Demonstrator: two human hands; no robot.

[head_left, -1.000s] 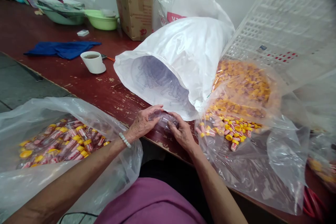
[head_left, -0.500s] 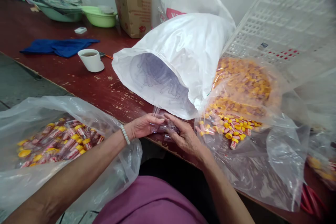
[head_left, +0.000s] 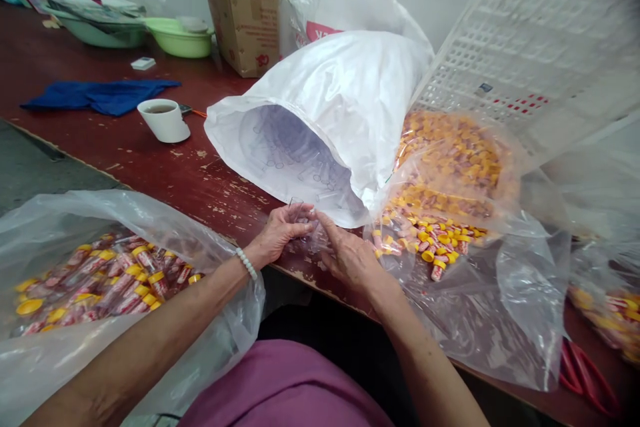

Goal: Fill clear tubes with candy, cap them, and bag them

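Observation:
My left hand (head_left: 280, 235) and my right hand (head_left: 346, 250) meet at the table's front edge, before the mouth of a white sack (head_left: 320, 93). Several clear plastic tubes (head_left: 314, 239) lie between them. My left fingers close around some of these; my right fingers curl against the same bunch from the other side, partly hiding it. More clear tubes (head_left: 320, 177) lie inside the sack. On the right, small yellow-capped tubes with red-and-white contents (head_left: 440, 240) spill from a clear bag. At lower left, an open plastic bag (head_left: 210, 230) holds longer tubes with yellow caps (head_left: 125, 277).
A white cup of dark liquid (head_left: 164, 121) stands left of the sack, near a blue cloth (head_left: 103, 96). Behind are a cardboard box (head_left: 250, 20) and a green basin (head_left: 180, 39). A white perforated crate (head_left: 480, 53) leans at right; red-handled scissors (head_left: 585, 373) lie lower right.
Both hands have drawn closer around the clear tubes, and the loose tubes below them are no longer visible. The view has shifted slightly to the right.

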